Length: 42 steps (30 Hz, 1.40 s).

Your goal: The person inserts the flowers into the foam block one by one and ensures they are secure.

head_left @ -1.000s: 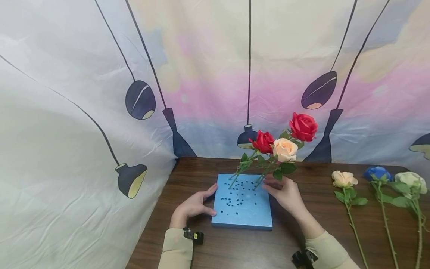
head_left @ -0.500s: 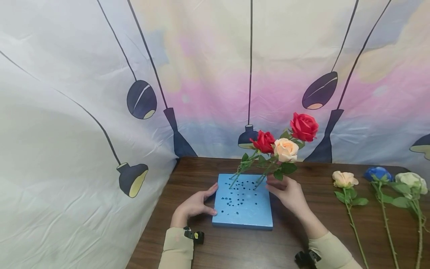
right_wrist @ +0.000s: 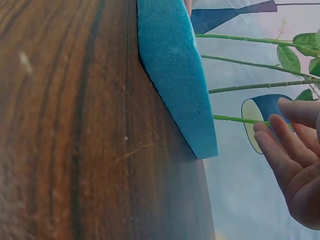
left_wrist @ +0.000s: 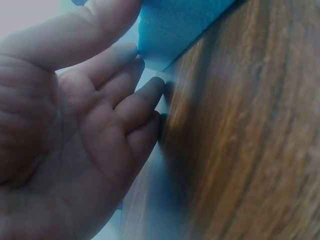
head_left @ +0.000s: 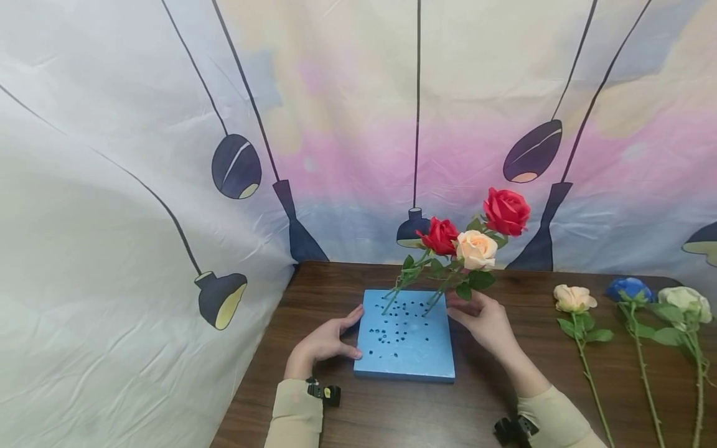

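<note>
A blue foam block (head_left: 406, 345) with many small holes lies on the table. From its far half rise several green stems, leaning right, with red roses (head_left: 506, 211) and a peach rose (head_left: 476, 250) on top. My left hand (head_left: 322, 341) rests against the block's left edge, its thumb near the front corner and its fingers spread along the side. Beside the right edge is my right hand (head_left: 484, 323), its fingers loosely bent. In the right wrist view, that hand (right_wrist: 300, 155) is close by a bright green stem (right_wrist: 232, 118); whether a fingertip touches it is hard to tell.
On the table's right side lie a pale peach rose (head_left: 575, 298), a blue rose (head_left: 630, 290) and a whitish-green rose (head_left: 686, 308), stems toward me. A printed cloth (head_left: 347, 124) hangs behind the brown table (head_left: 386, 417) and along its left.
My right hand has drawn back slightly to the right, away from the stems. The left hand and the flowers look nearly unchanged, apart from a tiny shift of the view.
</note>
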Available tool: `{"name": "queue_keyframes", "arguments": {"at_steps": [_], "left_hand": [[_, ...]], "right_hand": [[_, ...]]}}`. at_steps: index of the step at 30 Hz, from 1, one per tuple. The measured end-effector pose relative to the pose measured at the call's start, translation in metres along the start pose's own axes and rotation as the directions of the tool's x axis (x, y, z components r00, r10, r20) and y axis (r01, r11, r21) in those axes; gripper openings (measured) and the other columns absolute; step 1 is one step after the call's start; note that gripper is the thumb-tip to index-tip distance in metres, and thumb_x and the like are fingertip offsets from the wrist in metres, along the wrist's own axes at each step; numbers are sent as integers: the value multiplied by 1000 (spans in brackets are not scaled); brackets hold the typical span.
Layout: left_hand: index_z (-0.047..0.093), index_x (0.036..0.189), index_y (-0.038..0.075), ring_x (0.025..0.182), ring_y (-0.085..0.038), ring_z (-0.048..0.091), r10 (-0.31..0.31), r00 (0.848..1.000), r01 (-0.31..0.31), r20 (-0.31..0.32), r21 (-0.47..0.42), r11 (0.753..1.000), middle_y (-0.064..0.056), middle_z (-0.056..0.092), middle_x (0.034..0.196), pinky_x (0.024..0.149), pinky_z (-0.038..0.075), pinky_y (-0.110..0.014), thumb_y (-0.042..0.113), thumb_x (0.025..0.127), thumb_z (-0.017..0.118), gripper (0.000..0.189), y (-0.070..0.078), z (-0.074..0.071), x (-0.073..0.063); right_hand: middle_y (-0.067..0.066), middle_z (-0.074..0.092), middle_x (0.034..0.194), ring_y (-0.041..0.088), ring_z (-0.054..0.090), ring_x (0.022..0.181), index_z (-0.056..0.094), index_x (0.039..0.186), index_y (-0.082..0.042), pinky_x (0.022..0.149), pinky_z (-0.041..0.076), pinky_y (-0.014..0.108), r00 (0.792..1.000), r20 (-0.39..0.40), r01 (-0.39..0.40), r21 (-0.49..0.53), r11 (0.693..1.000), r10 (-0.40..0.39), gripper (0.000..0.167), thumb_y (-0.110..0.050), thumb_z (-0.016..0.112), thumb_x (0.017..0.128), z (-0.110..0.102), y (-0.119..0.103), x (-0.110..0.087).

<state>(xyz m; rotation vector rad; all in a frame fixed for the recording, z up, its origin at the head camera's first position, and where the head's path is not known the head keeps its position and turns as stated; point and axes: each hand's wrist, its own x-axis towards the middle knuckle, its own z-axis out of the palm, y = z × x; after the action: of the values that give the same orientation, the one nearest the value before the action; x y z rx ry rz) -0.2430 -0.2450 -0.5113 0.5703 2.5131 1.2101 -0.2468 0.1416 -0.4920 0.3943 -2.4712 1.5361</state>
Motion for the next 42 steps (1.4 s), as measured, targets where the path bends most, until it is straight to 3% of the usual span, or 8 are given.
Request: {"name": "queue_keyframes", "arguments": {"at_steps": [10, 18, 21, 28, 42], "left_hand": [[35, 168, 18, 161, -25, 24, -29, 1000, 29, -2, 14, 999, 5, 27, 174, 128, 25, -55, 22, 84, 93, 102, 0, 0, 1], [36, 168, 17, 161, -26, 25, -29, 1000, 29, -2, 3, 1000, 3, 27, 175, 128, 24, -57, 21, 83, 93, 102, -1, 0, 2], [36, 168, 17, 161, -26, 25, -24, 1000, 24, 1, 8, 1000, 3, 27, 175, 128, 25, -56, 21, 83, 93, 102, 0, 0, 2], [34, 169, 17, 161, -25, 23, -18, 1000, 17, 10, 11, 1000, 4, 25, 175, 128, 24, -54, 21, 84, 93, 103, -1, -2, 1], [34, 169, 16, 162, -26, 23, -4, 1000, 4, 18, 5, 1000, 2, 25, 175, 128, 23, -55, 21, 84, 92, 103, -1, -3, 1]], "right_hand": [[13, 79, 118, 33, 76, 112, 71, 132, -3, 95, 61, 50, 1000, 14, -7, 35, 999, 7, 38, -14, 82, 97, -4, 0, -1], [14, 78, 121, 35, 75, 113, 69, 138, -4, 93, 62, 48, 998, 30, -64, 23, 998, 63, 44, -19, 81, 98, -12, 0, -6], [14, 79, 118, 35, 76, 111, 69, 136, -3, 90, 64, 42, 996, 23, -89, 10, 996, 89, 44, -19, 82, 97, -16, 3, -9], [14, 79, 115, 25, 77, 103, 71, 130, -1, 82, 60, 19, 995, -12, -101, 13, 995, 101, 40, -18, 82, 97, -29, 8, -16], [18, 78, 118, 2, 73, 97, 71, 130, 1, 78, 58, 17, 994, -38, -102, -33, 994, 101, 36, -13, 80, 98, -66, 22, -41]]}}
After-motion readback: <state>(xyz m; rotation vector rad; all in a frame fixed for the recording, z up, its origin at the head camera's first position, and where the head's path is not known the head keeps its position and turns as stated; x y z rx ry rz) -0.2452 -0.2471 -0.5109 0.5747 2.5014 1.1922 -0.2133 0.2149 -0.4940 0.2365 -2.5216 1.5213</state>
